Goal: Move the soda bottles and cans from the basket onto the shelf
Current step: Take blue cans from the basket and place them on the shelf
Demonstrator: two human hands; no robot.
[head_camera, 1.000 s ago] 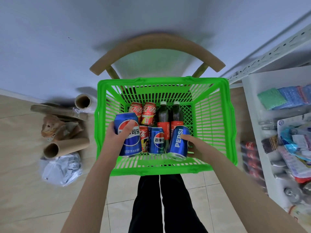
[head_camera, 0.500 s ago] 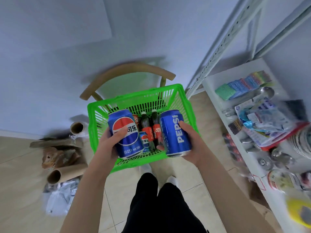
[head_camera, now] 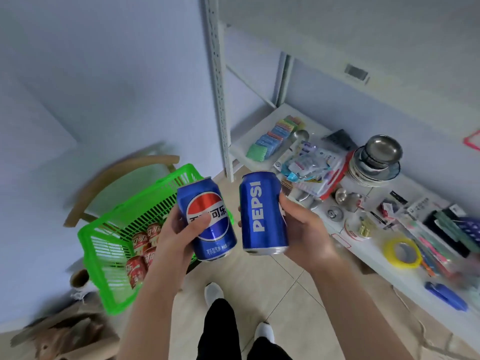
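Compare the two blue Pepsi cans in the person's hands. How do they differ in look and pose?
The left-hand can shows the round red, white and blue logo with Chinese characters; the right-hand can shows white PEPSI lettering along its side. The left-hand can leans left; the right-hand can is nearly upright. Both are blue Pepsi cans.

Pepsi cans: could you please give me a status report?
Left hand grips logo can; right hand grips PEPSI can. Both out of green basket; red cans inside it. Shelf crowded: packets, yellow tape.
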